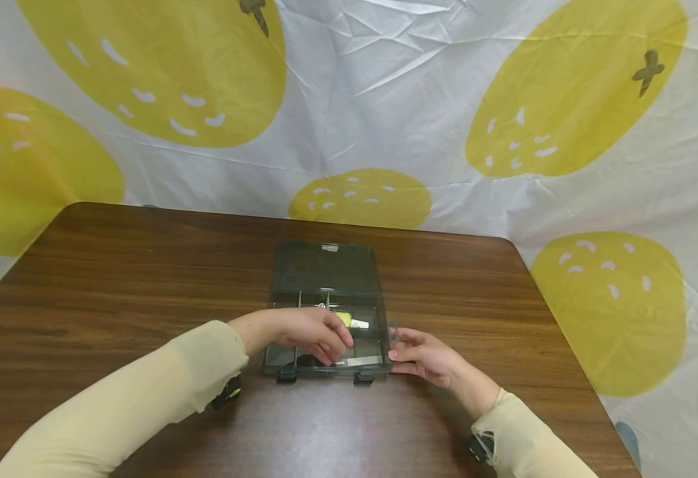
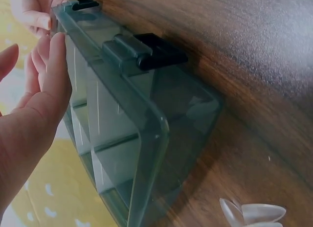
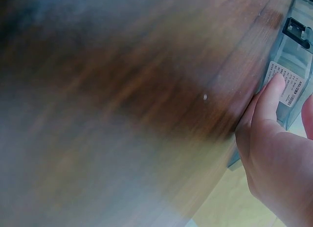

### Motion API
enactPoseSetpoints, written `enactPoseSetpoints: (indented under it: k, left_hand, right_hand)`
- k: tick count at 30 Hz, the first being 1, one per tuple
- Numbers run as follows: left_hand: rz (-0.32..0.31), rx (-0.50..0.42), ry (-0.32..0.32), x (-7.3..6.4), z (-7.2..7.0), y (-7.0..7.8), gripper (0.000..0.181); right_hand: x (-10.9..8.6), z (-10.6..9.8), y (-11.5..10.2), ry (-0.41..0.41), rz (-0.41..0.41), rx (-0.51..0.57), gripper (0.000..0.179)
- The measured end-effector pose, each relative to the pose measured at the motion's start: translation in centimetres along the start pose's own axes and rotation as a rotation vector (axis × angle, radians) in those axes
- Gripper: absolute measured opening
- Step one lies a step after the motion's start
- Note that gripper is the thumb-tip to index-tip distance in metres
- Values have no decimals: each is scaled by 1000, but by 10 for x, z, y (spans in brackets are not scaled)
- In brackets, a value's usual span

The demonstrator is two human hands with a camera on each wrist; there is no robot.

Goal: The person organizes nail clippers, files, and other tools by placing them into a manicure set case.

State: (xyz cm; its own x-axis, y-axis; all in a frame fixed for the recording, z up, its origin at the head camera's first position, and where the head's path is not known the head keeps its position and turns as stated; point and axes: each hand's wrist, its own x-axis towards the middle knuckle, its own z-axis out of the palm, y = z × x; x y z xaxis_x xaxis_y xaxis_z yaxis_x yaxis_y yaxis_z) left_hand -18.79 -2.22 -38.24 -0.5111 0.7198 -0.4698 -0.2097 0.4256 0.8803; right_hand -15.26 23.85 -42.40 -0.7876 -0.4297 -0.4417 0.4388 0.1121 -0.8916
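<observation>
A translucent dark plastic compartment box (image 1: 325, 373) lies on the table with its lid (image 1: 328, 265) folded back. My left hand (image 1: 319, 334) reaches over the box, its fingers bent loosely down toward the right compartment. In the left wrist view its thumb stands apart from the fingers, and nothing shows between them. Close to those fingers lie a yellow tube with a white cap (image 1: 359, 324) and a flat pale strip (image 1: 363, 361). At the box's right end my right hand (image 1: 429, 358) holds the wall. A printed label (image 3: 284, 83) shows beside its finger.
Two black latches (image 1: 286, 376) hang open along the box's front. Dividers (image 2: 112, 141) split the inside. Clear, shiny petal-shaped pieces (image 2: 261, 213) appear near the box's left side. A curtain with yellow fruit prints (image 1: 379, 133) hangs behind the brown wooden table (image 1: 176, 285).
</observation>
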Motion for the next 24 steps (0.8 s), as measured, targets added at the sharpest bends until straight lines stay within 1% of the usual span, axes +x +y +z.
enactPoseSetpoints:
  k: [5,8,10,16,24]
  left_hand:
    - [31,-8,4,-8,-11,-2,34]
    - [52,-11,18,-14,-20,-6,35]
    - [55,-12,33,-19,-25,-10,36]
    - [57,-33,78,-35,-43,-22,39]
    - [49,-52,141,-57,-65,-45,39]
  right_hand:
    - [0,0,-1,21,10,-9,68]
    - [0,0,-1,28,14,-14,69]
    - [0,0,-1,27,15,-13,69]
    - [0,0,0,22,16,-5,67]
    - [0,0,-1,22,19,-4,68]
